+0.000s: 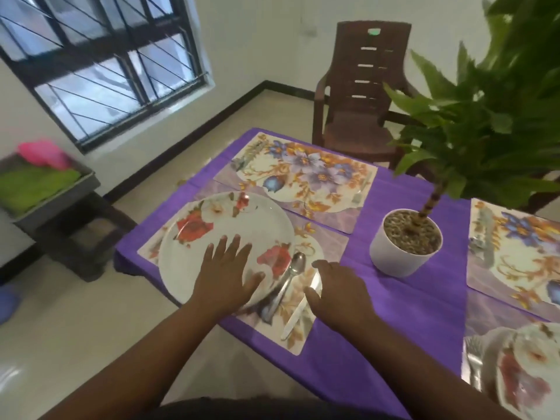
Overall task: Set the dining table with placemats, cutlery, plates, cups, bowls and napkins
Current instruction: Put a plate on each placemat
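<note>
A white plate with red flowers [212,234] lies on a floral placemat [330,247] at the near left corner of the purple-clothed table [403,298]. My left hand [227,271] rests flat on the plate, fingers spread. Right of the plate lie a metal spoon [288,280] and a white knife [298,310] on the same mat. My right hand [339,289] hovers over the knife, fingers curled down; I cannot tell if it grips it. A second placemat [303,174] lies bare beyond. Another plate [527,368] and a fork [474,359] sit at the right edge.
A potted plant in a white pot [400,253] stands mid-table, its leaves spreading overhead at right. A third placemat [515,256] lies far right. A brown plastic chair [360,95] stands at the table's far side. A tray with green and pink cloth [36,183] sits on a stand at left.
</note>
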